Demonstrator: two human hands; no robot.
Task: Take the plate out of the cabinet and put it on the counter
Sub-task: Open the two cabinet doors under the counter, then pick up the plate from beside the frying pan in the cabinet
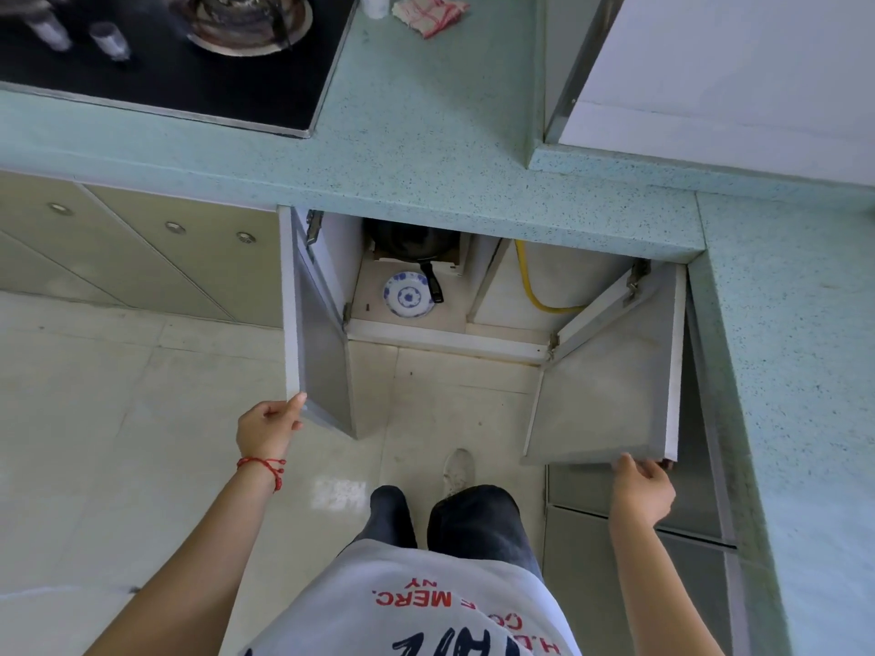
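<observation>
A white plate with a blue flower pattern (408,295) lies flat on the cabinet floor (367,295) under the speckled green counter (426,172). Both cabinet doors stand swung out. My left hand (267,426) grips the lower corner of the left door (322,352). My right hand (644,490) holds the bottom edge of the right door (611,385). Both hands are well in front of the plate, apart from it.
A black pan (412,243) sits behind the plate, its handle lying beside the plate's right rim. A yellow hose (532,286) runs down the right compartment. A black stove (156,54) and a red-and-white cloth (428,11) are on the counter. My legs and one shoe (458,471) stand on the tiled floor.
</observation>
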